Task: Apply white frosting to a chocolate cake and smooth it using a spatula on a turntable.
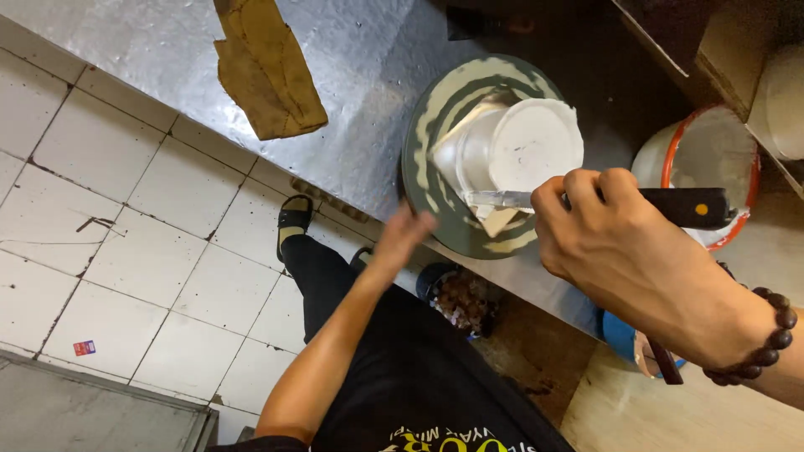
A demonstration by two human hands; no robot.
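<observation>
Right hand (611, 234) closed around the black handle of a palette knife (586, 201); blade lies flat and points left, tip against the lower side of the white frosted cake (515, 146). Beaded bracelet (766, 339) on that wrist

Cake sits centred on a dark green turntable (427, 180) with pale cream smears ringing its top. Turntable stands on the steel worktop (360, 67), near the front edge. Cake top is flat and mostly smooth, side toward the camera looks rougher

Left hand (402, 234) at the turntable's near-left rim, motion-blurred; fingers look loosely spread, holding nothing, can't tell whether they touch the rim

Other stuff: torn brown paper (268, 67) lying on the worktop well left of the turntable. White bucket with orange rim (703, 159) just right of the cake, partly behind the knife handle, white contents inside. Tiled floor (126, 209) below, person's sandalled foot (295, 219) just under the worktop edge
</observation>
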